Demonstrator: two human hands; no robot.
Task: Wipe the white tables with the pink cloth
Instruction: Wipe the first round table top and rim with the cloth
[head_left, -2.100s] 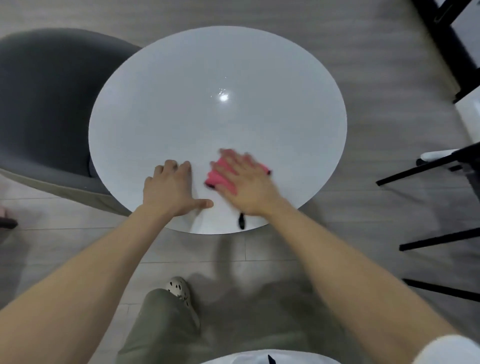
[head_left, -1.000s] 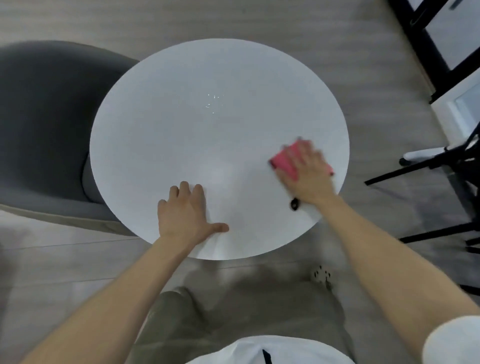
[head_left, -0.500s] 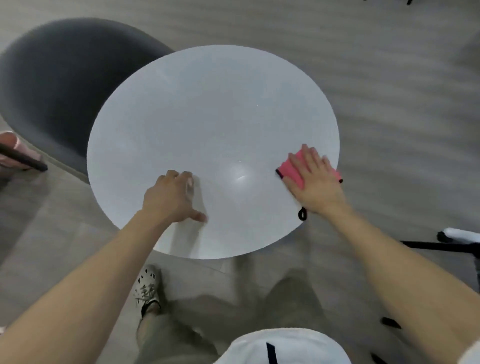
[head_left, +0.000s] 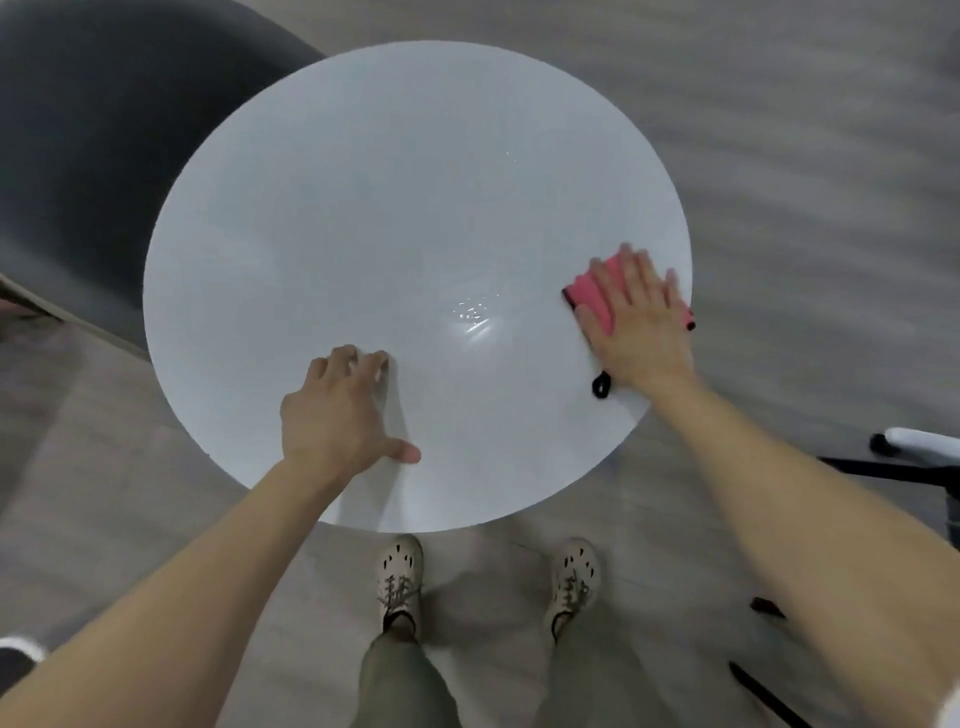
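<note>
The folded pink cloth (head_left: 589, 299) has been carried across the round, glossy white table top (head_left: 389, 182) over the last two seconds. From a spot near the front middle it has been swept out to the right rim, where it now lies flat, one corner reaching the very edge. It is pressed down by the right hand (head_left: 641, 322), whose fingers are laid straight and slightly spread on top of it; nothing is gripped. A black hanging loop (head_left: 601, 385) (apparently part of the cloth) is seen beside the wrist. The left hand (head_left: 337, 415) has been kept near the front edge throughout, propped on bent fingertips with the thumb out to the side, and nothing is held in it. The near-right portion is therefore judged to be covered. The far half and the left side, next to the dark grey upholstered chair (head_left: 78, 130), appear not yet reached. No container of any kind is in view, so no contents can be reported.
</note>
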